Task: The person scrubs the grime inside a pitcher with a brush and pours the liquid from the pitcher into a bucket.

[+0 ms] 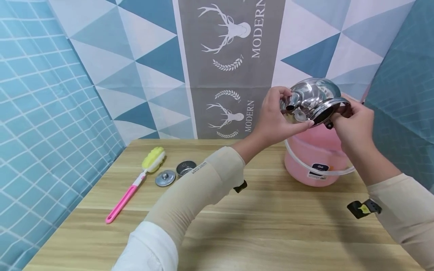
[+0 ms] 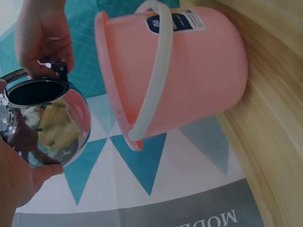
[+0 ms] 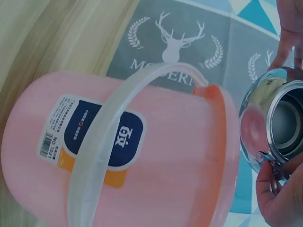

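Observation:
A shiny steel teapot (image 1: 313, 90) is held tilted above the pink bucket (image 1: 305, 160), its lidless mouth facing toward me. My left hand (image 1: 276, 118) grips its body on the spout side, thumb near the rim. At the handle side my right hand (image 1: 356, 122) holds it; in the right wrist view those fingers (image 3: 267, 187) pinch close to the rim. The left wrist view shows the dark opening of the teapot (image 2: 71, 123), beside and apart from the bucket's rim. Whether liquid is inside cannot be seen.
On the wooden table (image 1: 271, 226) to the left lie a sponge brush (image 1: 123, 201) with a pink handle, a small steel lid (image 1: 165, 178) and a perforated strainer cup (image 1: 184, 167). The bucket's white carrying handle (image 1: 325, 172) hangs at its front. A patterned cloth (image 1: 234, 67) stands behind.

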Demonstrator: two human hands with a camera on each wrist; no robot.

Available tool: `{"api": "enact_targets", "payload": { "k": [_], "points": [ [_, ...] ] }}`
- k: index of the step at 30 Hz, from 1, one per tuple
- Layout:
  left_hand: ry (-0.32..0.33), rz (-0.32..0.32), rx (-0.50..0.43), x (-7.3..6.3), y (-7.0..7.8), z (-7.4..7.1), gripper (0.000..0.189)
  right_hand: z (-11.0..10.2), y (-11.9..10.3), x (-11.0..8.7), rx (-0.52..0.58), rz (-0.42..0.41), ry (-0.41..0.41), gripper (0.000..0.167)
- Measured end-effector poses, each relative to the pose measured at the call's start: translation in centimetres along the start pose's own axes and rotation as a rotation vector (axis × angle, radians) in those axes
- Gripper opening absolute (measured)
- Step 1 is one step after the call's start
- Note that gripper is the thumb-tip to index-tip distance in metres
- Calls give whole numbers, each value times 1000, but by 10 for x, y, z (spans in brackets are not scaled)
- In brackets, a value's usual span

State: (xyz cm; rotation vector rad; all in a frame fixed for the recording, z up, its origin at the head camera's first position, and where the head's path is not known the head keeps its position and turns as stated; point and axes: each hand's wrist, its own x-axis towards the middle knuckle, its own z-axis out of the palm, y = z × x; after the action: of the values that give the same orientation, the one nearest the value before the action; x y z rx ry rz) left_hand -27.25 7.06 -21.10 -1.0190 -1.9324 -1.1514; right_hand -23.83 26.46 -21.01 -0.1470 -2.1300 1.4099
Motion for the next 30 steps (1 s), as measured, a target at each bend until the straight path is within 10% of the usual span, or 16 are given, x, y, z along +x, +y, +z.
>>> {"api": "enact_targets", "payload": {
  "k": [5,13,30],
  "points": [
    [33,-32,-96,-6,1,-6,78,1,-2,-12,-88,-56,7,16],
    [51,-197,-343,-20,-1,-22,72,7,-7,-30,-177,-146,-53,33],
    [79,-492,-389,-56,-2,-69,70,24,-16,-57,-114,-267,-265,40]
  ]
}}
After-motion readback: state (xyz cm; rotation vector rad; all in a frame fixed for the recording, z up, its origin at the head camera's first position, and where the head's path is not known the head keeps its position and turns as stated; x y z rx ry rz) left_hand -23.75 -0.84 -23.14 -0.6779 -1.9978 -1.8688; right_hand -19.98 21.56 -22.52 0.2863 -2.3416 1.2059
